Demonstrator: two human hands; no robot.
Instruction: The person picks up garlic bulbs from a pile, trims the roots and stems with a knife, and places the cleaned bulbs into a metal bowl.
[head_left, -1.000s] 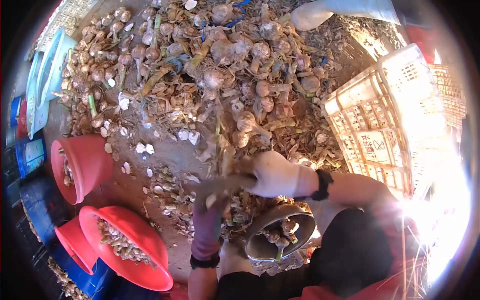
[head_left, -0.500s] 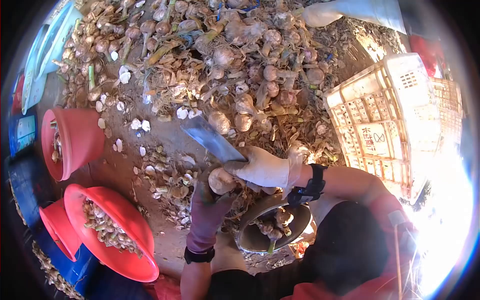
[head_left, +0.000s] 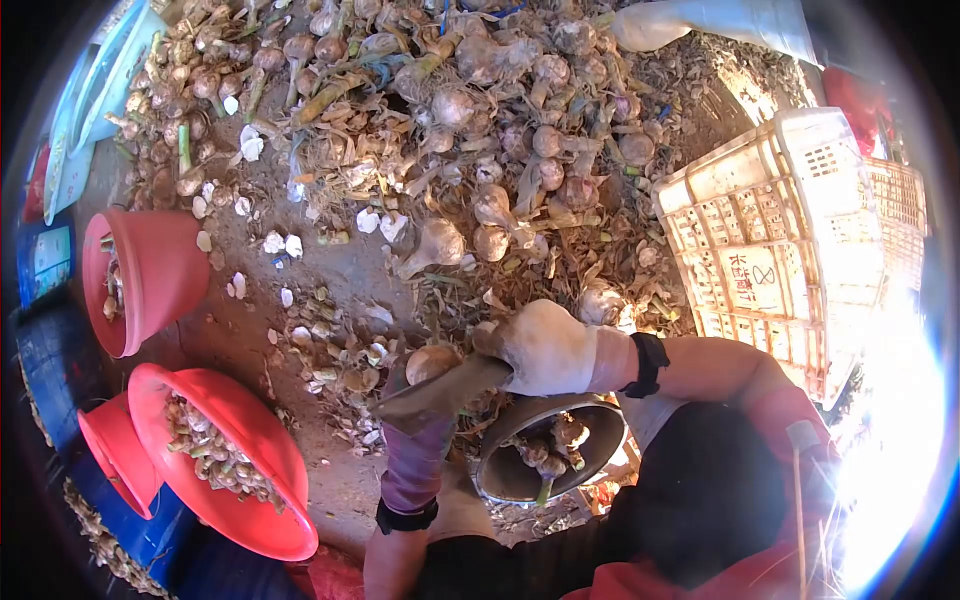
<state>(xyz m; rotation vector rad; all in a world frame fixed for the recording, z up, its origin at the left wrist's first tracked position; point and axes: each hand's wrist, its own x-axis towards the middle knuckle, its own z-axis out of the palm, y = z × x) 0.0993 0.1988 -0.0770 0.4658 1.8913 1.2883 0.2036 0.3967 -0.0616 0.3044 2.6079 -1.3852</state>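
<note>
My left hand, in a purple-toned glove, is closed around a garlic bulb whose rounded top shows above the fingers. In a white glove, my right hand grips a broad-bladed knife. The blade lies across the front of my left hand, just below the bulb, and hides part of the fingers. Beneath my right hand stands a metal pot with a few garlic bulbs inside, some with stem stubs. Loose husks and cut pieces are scattered on the ground left of my hands.
A big heap of garlic spreads across the far ground. At left are a pink bucket and a red basin holding trimmed bits. A plastic crate stands tilted at right. Another person's gloved hand reaches in at top right.
The knife has swung from beyond the bulb to the near side of it, its blade now across my left hand. My right hand has turned with it.
</note>
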